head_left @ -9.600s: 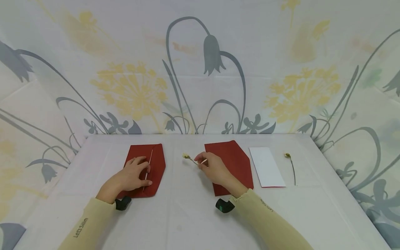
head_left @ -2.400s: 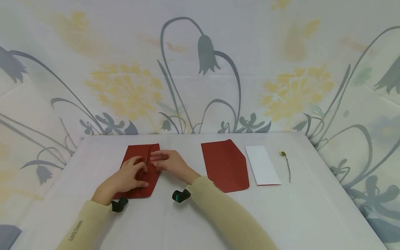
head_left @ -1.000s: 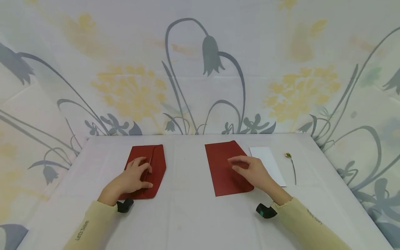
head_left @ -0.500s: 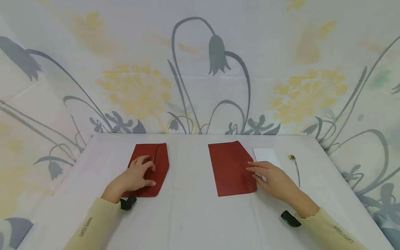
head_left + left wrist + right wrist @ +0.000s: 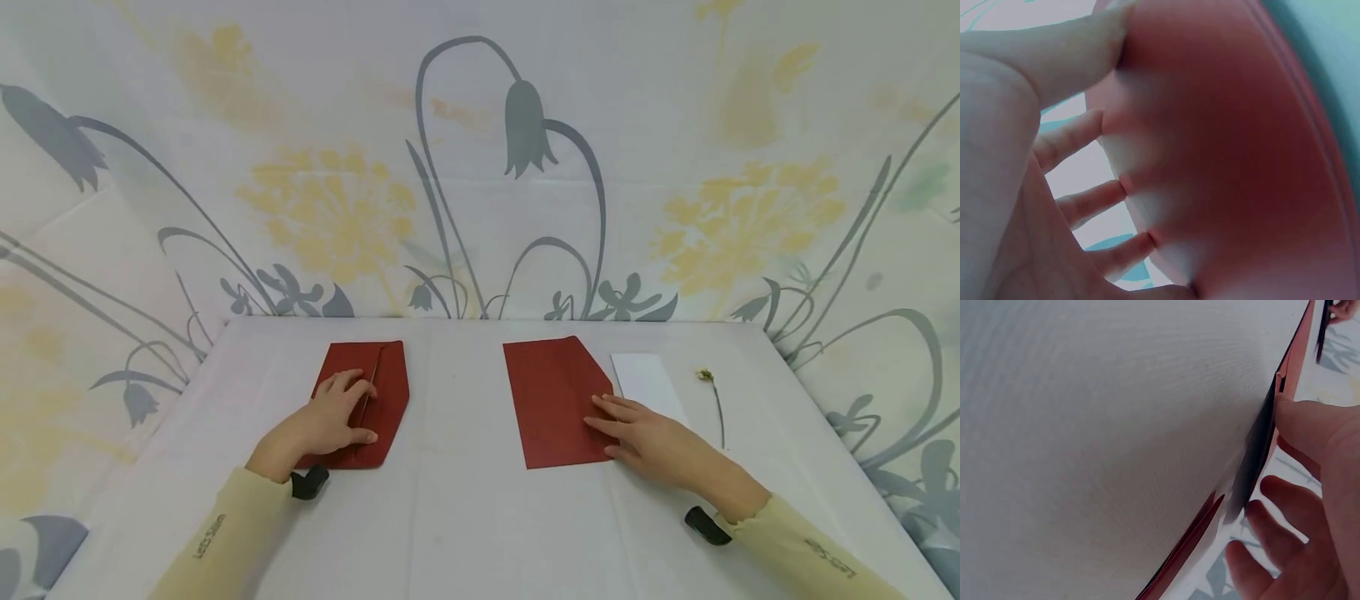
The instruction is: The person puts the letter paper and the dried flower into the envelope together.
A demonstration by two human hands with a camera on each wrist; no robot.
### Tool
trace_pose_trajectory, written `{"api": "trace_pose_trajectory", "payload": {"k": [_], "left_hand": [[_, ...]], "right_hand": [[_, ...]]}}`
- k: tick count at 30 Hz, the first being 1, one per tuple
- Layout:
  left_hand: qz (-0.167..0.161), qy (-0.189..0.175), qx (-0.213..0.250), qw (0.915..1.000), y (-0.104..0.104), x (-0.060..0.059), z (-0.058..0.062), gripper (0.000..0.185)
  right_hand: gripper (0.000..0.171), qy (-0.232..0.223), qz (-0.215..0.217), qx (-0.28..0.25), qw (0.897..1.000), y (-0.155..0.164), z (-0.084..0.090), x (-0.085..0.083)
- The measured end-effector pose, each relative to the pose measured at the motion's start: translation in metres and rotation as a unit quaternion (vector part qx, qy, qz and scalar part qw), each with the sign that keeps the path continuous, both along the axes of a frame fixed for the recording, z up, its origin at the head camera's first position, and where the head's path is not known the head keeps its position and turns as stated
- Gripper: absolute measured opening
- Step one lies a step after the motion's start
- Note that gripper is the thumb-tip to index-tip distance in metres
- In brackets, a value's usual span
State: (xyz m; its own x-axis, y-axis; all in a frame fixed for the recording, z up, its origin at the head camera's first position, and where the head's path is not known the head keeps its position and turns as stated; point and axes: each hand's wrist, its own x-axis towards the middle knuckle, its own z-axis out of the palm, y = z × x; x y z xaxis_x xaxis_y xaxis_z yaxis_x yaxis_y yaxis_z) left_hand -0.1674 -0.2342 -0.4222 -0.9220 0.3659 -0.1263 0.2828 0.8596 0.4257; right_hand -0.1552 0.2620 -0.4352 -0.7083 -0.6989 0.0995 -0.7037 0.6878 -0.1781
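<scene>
On the left of the table lies a red envelope (image 5: 392, 408), its flap side up, with a fold line down it. My left hand (image 5: 326, 417) rests over it with spread fingertips, and in the left wrist view thumb and fingers touch the red paper (image 5: 1247, 137). A second red envelope (image 5: 547, 408) lies flat right of the middle. The fingers of my right hand (image 5: 652, 437) lie loosely over its right edge; the right wrist view shows the thumb (image 5: 1310, 422) right at that edge. Between this envelope and a dried flower stands no gap in reach of the hand: a white card (image 5: 645, 379) lies there, partly covered by it.
The dried yellow flower (image 5: 718, 408) with a thin stem lies at the right of the card. A white cloth covers the table (image 5: 465, 533). Behind it hangs a curtain (image 5: 465, 167) with a printed flower pattern.
Earlier my right hand held another dried flower, then reached to the left envelope; that flower is now out of sight. The right hand has moved right to the second envelope. The left hand stays put.
</scene>
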Motion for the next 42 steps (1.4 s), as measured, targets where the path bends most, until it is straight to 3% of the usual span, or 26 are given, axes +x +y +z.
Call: {"api": "trace_pose_trajectory", "payload": {"k": [4,8,13,18,22,33,42], "left_hand": [[-0.007,0.008,-0.011,0.9999,-0.001,0.0,0.002,0.061],[-0.002,0.034,-0.033,0.9989,0.001,-0.001,0.007,0.063],[-0.018,0.071,-0.03,0.9969,0.011,-0.001,0.018,0.057],[-0.062,0.058,-0.008,0.9964,0.03,0.003,0.029,0.049],[-0.106,0.071,-0.002,0.9918,0.047,0.004,0.031,0.042],[-0.165,0.041,0.005,0.9854,0.098,-0.003,0.015,0.037],[-0.219,0.03,0.005,0.9752,0.167,-0.029,0.007,0.042]], "right_hand": [[0.045,-0.038,0.0,0.017,0.999,-0.002,-0.002,0.001],[0.046,-0.055,-0.002,0.012,0.998,-0.003,-0.003,0.003],[0.046,-0.01,0.025,0.026,0.999,-0.004,-0.004,0.004],[0.046,0.045,0.049,0.047,0.997,-0.012,-0.007,0.008],[0.047,0.074,0.056,0.044,0.995,-0.021,-0.008,0.012],[0.047,0.078,0.048,0.048,0.995,-0.032,-0.003,0.015],[0.046,0.051,0.035,0.05,0.997,-0.032,-0.003,0.013]]}}
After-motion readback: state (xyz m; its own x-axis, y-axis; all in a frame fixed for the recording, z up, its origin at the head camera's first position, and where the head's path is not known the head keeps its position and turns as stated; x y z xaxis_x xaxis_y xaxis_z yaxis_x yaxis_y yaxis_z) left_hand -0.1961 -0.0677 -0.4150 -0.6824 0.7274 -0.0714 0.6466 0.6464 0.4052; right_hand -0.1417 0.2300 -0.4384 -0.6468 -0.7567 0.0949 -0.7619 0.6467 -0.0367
